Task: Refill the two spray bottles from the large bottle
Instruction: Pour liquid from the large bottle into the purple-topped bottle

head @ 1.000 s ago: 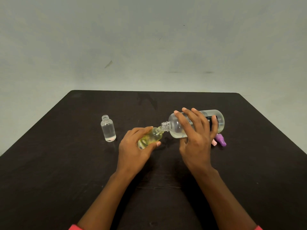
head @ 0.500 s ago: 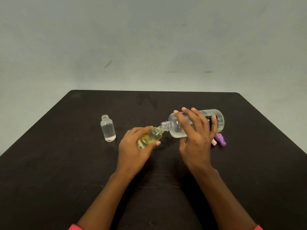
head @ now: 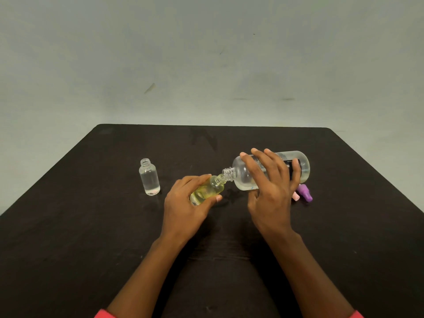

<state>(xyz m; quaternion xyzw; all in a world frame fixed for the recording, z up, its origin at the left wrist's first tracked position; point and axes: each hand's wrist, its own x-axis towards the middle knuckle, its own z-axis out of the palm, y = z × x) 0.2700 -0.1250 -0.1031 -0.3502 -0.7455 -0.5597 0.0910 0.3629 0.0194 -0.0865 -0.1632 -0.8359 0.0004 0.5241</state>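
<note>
My right hand [head: 273, 191] grips the large clear bottle [head: 243, 177], tipped almost flat with its open neck pointing left. Its neck meets the mouth of a small yellowish spray bottle [head: 207, 190], which my left hand [head: 185, 205] holds tilted toward it just above the table. A second small spray bottle [head: 149, 177], clear and without its cap, stands upright to the left, apart from both hands, with clear liquid inside.
A purple spray cap [head: 306, 195] and a pink one [head: 296, 196] lie on the black table [head: 91, 226] just right of my right hand, partly hidden by it. A pale wall rises behind the table's far edge.
</note>
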